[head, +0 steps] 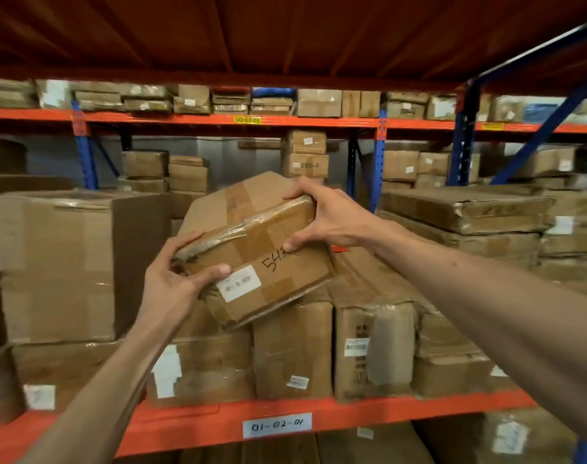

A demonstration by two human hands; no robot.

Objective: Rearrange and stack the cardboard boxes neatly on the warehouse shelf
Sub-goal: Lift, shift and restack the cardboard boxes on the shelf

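I hold a flat, taped cardboard box point(255, 259) tilted in the air above the shelf's middle boxes; it bears a white label and black handwriting. My left hand point(175, 279) grips its lower left corner, thumb on the front face. My right hand point(329, 216) grips its upper right end, fingers over the top edge. Beneath it stand several upright taped boxes point(294, 349) on the orange shelf beam point(369, 416). Another tilted box point(218, 205) lies just behind the held one.
A tall carton point(58, 266) stands at the left on a lower box. Flat cartons point(466, 209) are piled at the right. A blue upright point(466, 135) rises at the right, and an orange deck hangs overhead. Racks behind hold more boxes.
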